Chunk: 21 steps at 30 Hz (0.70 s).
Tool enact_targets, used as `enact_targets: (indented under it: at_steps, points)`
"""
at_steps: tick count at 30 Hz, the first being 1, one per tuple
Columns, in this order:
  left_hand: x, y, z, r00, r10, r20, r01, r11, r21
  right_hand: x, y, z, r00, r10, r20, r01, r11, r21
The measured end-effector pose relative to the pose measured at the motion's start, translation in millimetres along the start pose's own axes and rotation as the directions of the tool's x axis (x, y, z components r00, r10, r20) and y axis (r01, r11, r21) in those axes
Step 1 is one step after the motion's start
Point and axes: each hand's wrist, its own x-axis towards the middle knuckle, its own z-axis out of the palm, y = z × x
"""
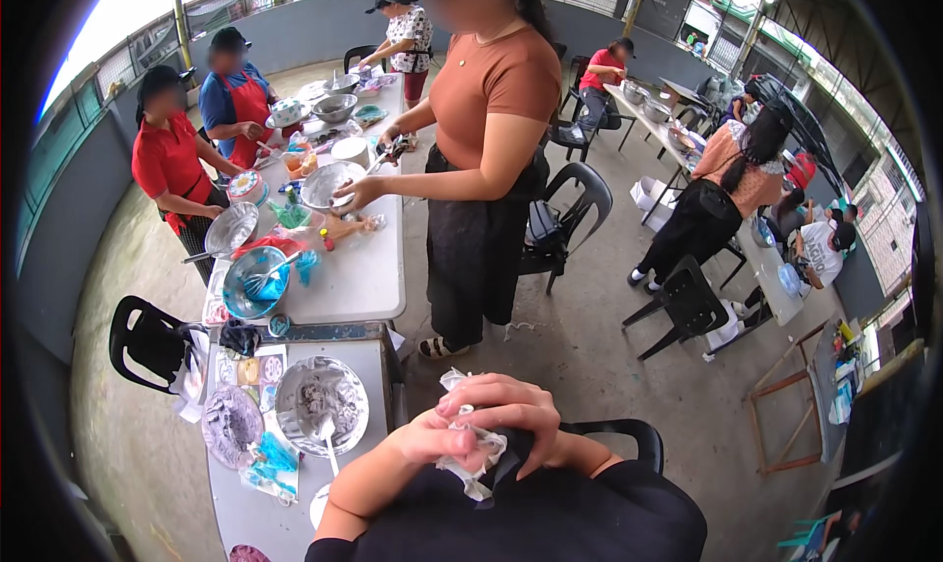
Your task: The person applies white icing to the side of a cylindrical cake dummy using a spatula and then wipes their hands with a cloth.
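Note:
Both hands are together near my chest, around a crumpled white tissue or cloth (471, 481). My left hand (442, 438) comes from the lower left of the picture, its fingers on the crumpled piece. Over it curls my right hand (516, 411), its fingers pressed against the same piece. On the table to the left is a metal bowl (353, 385) smeared with greyish-purple cream, a white spatula (331, 444) leaning in it. Beside the bowl lie a round plate of purple cream (232, 426) and blue-stained piping bags (272, 462).
A second table (368, 297) adjoins mine, with a blue-cream bowl (254, 282) and whisk. A person in a brown top (486, 83) stands along it, others opposite. Behind me is a black chair (641, 437); another chair (140, 348) stands left of the table.

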Motion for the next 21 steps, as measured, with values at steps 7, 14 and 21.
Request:
enact_targets:
  at_steps: [7,14,21]
  points:
    - [-2.3,-10.5,22.1,0.993,-0.011,0.116,0.004,0.998,0.058,-13.5,-5.5,-5.5,0.995,-0.034,0.096,0.023,0.993,0.115]
    - [26.7,-64.5,8.7,0.703,0.699,-0.131,-0.455,0.584,0.672,-2.4,0.4,39.2,0.895,0.029,-0.444,0.047,0.986,0.160]
    - [54.0,-46.1,18.8,0.906,0.400,0.141,-0.420,0.893,0.164,-7.9,18.2,52.8,0.697,-0.190,-0.692,0.281,0.959,0.020]
